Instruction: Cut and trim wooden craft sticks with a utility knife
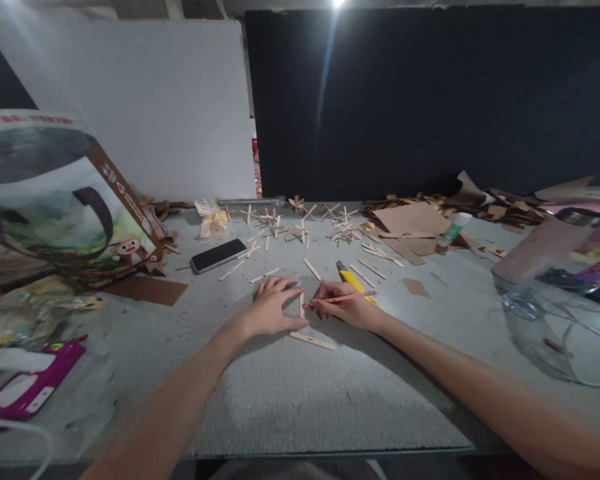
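A pink-red pencil (pixel 353 297) is pinched in my right hand (pixel 347 308), its point down at a short upright-lying wooden craft stick (pixel 302 305). Thumb and index finger of my left hand (pixel 273 308) span that stick and hold it by its two ends against the table, the other fingers spread. Just below the hands lies another craft stick (pixel 313 341), touched by neither. A yellow utility knife (pixel 356 283) rests right behind my right hand, partly hidden by it. Farther back are loose sticks (pixel 312 269) and several star-like stick bundles (pixel 304 233).
A black phone (pixel 219 256) lies at back left, before a large printed bag (pixel 95 213). A purple device (pixel 35 377) is at the left edge. Cardboard pieces (pixel 405 220) and a glue stick (pixel 455 229) lie at back right. A clear bottle (pixel 540 340) and cable stand right.
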Tool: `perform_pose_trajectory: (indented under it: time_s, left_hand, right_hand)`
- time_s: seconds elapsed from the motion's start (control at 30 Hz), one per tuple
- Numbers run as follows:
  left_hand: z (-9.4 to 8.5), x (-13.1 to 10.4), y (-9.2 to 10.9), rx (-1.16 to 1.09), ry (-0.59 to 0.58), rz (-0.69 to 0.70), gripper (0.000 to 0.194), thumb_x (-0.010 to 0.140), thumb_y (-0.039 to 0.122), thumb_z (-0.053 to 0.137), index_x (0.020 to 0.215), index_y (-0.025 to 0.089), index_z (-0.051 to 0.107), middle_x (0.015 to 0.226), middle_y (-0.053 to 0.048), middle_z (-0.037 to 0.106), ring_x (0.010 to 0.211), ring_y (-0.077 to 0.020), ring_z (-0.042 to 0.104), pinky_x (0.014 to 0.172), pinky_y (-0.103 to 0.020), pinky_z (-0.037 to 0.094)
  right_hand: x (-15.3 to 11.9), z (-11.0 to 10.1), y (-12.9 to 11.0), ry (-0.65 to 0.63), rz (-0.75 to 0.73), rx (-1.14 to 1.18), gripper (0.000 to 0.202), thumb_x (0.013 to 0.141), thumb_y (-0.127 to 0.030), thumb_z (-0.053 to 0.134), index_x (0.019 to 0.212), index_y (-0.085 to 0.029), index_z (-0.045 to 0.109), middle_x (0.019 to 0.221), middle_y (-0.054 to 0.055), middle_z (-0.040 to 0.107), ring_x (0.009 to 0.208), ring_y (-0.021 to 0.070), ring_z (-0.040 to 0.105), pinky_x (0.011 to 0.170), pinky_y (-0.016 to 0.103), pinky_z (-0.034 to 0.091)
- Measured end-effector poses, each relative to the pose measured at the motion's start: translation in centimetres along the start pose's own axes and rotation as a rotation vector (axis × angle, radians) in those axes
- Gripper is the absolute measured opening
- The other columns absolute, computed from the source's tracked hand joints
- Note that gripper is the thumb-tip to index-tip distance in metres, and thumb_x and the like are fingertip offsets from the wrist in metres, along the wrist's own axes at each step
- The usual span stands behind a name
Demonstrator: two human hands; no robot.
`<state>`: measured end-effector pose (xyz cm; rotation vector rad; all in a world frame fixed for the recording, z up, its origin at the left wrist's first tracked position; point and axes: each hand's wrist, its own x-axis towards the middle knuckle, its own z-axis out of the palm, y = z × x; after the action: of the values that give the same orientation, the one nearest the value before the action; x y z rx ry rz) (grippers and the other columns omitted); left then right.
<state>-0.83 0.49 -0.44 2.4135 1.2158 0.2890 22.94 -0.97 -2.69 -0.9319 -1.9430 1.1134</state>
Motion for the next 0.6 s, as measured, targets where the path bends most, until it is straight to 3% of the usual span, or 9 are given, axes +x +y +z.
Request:
perform_pose_trajectory:
  time_s: [0.6]
  left_hand:
    - [-0.15,-0.01,0.33,0.032,-0.020,-0.012,0.076,0.079,0.058,0.077,0.148,0.032,0.058,0.163,-0.009,0.044,0.152,-0.0392,0.030,0.125,-0.057,0.023]
  right_hand:
    - [-0.02,0.00,-0.22,0.001,0.004,-0.008,0.045,0.090,-0.064,0.068,0.082,-0.021,0.061,0.066,0.003,0.069,0.059,0.0153,0.062,0.055,0.026,0.046]
